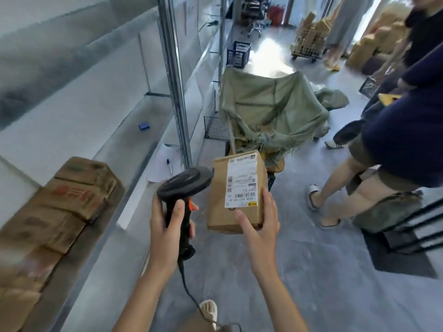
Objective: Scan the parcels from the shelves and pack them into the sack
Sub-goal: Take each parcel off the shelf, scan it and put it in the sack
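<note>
The left hand (pixel 169 226) is wrapped around the handle of a black barcode scanner (pixel 183 185), a finger near its orange trigger, with the scanner's head pointing toward two o'clock. The right hand (pixel 257 226) holds a brown cardboard parcel (pixel 236 195) from its lower right corner, thumb on the front face and fingers behind. The parcel stands nearly upright, its long axis running from six to twelve o'clock with a slight lean, and its white shipping label (pixel 242 183) faces the camera.

What matters here is that the scanner head sits just beside the parcel's left edge, at about nine o'clock from the label, so the beam likely skims past the label (the barcode lies low on it, near the right thumb). The scan probably calls for the left hand to swing the head toward the label, or for the right hand to turn the parcel's face.

The green sack (pixel 275 109) stands open at twelve o'clock beyond the parcel, nearer the right hand. More boxes (pixel 72 200) wait on the shelf (pixel 134 164) at nine o'clock.
</note>
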### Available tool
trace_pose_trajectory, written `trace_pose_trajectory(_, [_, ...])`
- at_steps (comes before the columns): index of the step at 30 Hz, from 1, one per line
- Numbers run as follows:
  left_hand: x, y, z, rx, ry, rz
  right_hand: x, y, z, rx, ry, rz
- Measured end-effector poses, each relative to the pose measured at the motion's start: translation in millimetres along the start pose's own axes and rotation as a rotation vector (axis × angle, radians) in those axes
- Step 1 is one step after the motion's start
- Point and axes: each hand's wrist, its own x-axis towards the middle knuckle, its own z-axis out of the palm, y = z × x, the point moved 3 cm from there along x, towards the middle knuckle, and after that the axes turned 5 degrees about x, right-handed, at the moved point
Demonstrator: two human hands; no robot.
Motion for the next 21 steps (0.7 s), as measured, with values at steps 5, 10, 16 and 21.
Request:
trace_pose_trajectory(5, [70,-14,42,-0.015,-0.095,-0.043,57,7,3,0.021,0.078,0.051])
trace_pose_trajectory(10, [138,-33,88,-0.003,-0.147,-0.079,126,25,-4,-0.001,0.158,0.091])
trace_pose_trajectory(16, [215,-61,151,0.072,-0.142,-0.102,230,39,-19,-0.011,0.144,0.118])
trace_pose_trajectory(21, [267,-67,199,0.07,-0.103,-0.125,316,34,-26,-0.077,0.068,0.136])
